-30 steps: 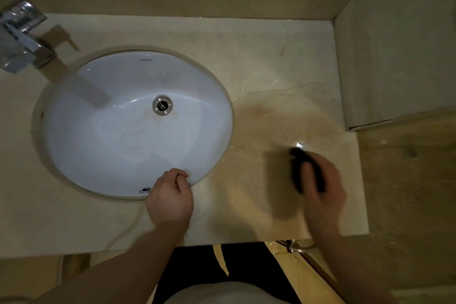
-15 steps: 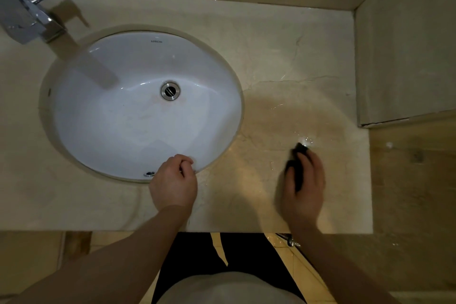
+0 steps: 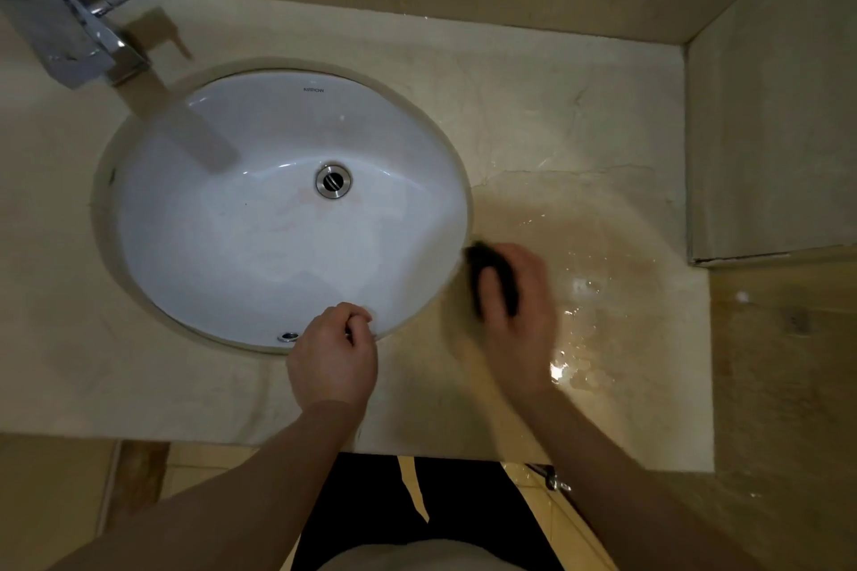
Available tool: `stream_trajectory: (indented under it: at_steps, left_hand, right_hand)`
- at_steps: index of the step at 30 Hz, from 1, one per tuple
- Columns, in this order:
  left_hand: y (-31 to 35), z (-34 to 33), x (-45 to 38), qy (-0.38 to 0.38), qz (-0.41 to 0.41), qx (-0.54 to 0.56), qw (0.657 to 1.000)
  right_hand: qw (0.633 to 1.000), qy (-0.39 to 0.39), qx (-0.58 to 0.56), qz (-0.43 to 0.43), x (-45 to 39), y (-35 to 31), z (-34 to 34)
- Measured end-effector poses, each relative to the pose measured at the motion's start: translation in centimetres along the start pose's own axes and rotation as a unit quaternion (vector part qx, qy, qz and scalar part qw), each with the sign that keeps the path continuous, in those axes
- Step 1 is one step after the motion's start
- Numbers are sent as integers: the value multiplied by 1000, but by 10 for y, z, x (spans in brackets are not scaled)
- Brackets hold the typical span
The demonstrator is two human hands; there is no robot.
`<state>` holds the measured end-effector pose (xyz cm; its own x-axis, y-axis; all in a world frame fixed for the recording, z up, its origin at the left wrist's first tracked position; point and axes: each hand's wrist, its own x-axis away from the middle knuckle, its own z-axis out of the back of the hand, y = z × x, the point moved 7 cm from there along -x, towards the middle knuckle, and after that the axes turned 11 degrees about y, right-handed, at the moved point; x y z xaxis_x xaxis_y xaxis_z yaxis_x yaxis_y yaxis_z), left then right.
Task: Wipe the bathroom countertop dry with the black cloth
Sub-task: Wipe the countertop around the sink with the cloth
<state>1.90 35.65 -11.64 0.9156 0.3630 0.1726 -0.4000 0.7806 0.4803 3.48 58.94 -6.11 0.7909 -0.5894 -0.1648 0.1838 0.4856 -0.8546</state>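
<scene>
The beige marble countertop [image 3: 556, 116] surrounds a white oval sink [image 3: 241, 246]. My right hand [image 3: 519, 315] holds the small black cloth [image 3: 491, 262] flat against the counter just right of the sink's rim; only the cloth's upper part shows between my fingers. The hand is blurred. Wet patches and droplets [image 3: 579, 292] glisten on the counter to the right of that hand. My left hand [image 3: 331, 357] rests on the front rim of the sink with its fingers curled and nothing visible in them.
A chrome faucet [image 3: 79, 23] stands at the back left of the sink. A drain [image 3: 333, 181] sits in the basin. A side wall [image 3: 770, 130] bounds the counter on the right. The counter's front edge [image 3: 185, 438] runs below my hands.
My right hand has slid the black cloth leftwards, from the right part of the counter to the sink's rim. The left hand has stayed on the rim.
</scene>
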Motion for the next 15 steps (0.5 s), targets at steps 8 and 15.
stream_trajectory:
  at_steps: [8,15]
  left_hand:
    - [-3,-3,-2,-25,11,7,1000]
    - [1,0,-3,-8,-18,9,1000]
  right_hand:
    - [984,113,130,-48,-155,88,109]
    - [979,90,183,-4,-146,94,54]
